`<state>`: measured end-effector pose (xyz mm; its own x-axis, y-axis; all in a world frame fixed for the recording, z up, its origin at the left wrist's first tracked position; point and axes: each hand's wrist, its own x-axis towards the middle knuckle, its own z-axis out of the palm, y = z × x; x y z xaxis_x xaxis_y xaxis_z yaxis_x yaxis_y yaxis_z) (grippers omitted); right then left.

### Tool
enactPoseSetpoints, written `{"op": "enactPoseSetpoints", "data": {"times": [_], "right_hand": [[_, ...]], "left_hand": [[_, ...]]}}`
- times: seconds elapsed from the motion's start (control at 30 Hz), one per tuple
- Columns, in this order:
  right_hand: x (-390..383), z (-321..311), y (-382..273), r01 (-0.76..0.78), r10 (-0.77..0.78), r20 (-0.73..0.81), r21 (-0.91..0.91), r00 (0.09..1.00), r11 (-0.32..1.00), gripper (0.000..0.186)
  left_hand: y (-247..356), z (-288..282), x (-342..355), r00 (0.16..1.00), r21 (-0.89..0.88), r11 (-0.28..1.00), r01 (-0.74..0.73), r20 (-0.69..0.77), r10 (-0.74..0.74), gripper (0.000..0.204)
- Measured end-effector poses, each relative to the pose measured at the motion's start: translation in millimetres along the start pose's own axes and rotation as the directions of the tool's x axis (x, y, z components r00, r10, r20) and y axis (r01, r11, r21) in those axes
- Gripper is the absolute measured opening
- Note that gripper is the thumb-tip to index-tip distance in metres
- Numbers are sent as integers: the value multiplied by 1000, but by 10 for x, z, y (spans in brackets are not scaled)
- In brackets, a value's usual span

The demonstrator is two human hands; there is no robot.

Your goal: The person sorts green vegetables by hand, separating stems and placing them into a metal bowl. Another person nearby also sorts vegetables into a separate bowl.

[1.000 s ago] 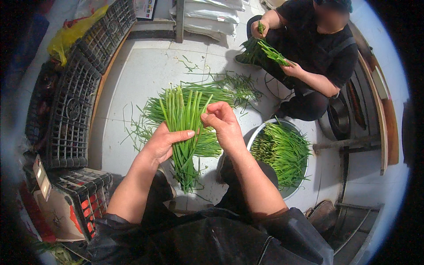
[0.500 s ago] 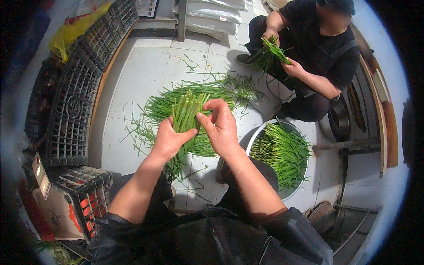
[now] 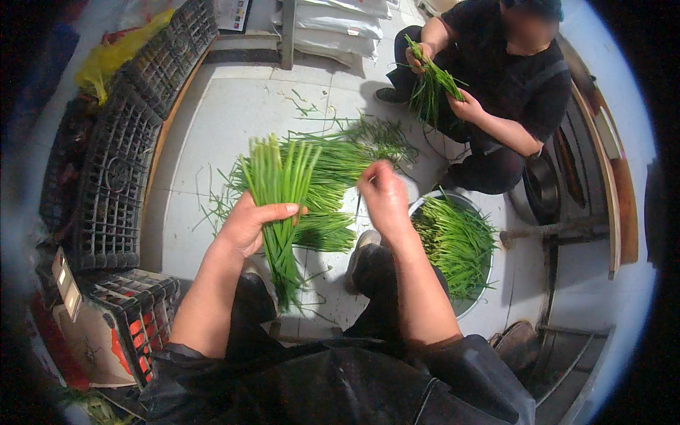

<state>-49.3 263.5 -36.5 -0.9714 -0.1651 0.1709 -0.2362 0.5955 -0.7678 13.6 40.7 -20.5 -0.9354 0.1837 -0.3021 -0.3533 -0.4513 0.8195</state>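
My left hand is wrapped round a bunch of garlic chives, its thumb across the stalks. The pale cut ends point up and away from me, and the green leaves hang down toward my feet. To the right of the bunch and apart from it, my right hand is raised with its fingers pinched together. Whatever is between those fingers is too small and blurred to name. Beneath the bunch, a loose pile of garlic chives lies on the tiled floor.
A round tub of chives stands by my right knee. Across from me a crouching person holds another bunch. Black plastic crates line the left side, with a crate near my left elbow. White sacks are stacked at the back.
My right hand has left the stalk ends and moved right, fingers pinched. The bunch in my left hand has shifted slightly left and spread. The other person's bunch has tilted.
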Motion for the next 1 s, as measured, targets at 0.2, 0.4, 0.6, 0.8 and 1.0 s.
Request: {"op": "enactPoseSetpoints", "data": {"times": [0.2, 0.4, 0.6, 0.8, 1.0], "right_hand": [[-127, 105, -177, -318, 30, 390, 702, 920, 637, 16], [-49, 139, -374, -429, 121, 427, 763, 896, 483, 21], [6, 241, -335, -370, 230, 290, 717, 929, 591, 24], [15, 217, -311, -380, 223, 308, 753, 925, 537, 23], [21, 142, -250, -540, 229, 489, 753, 842, 375, 17]], "left_hand": [[-20, -21, -27, 976, -182, 969, 168, 167, -138, 29], [-186, 59, -5, 951, -203, 945, 256, 228, -209, 41], [-259, 46, 68, 980, -246, 955, 164, 148, -130, 40], [-236, 84, 58, 988, -298, 943, 151, 33, -148, 40], [-225, 200, 31, 995, -98, 992, 74, 69, -68, 39]]}}
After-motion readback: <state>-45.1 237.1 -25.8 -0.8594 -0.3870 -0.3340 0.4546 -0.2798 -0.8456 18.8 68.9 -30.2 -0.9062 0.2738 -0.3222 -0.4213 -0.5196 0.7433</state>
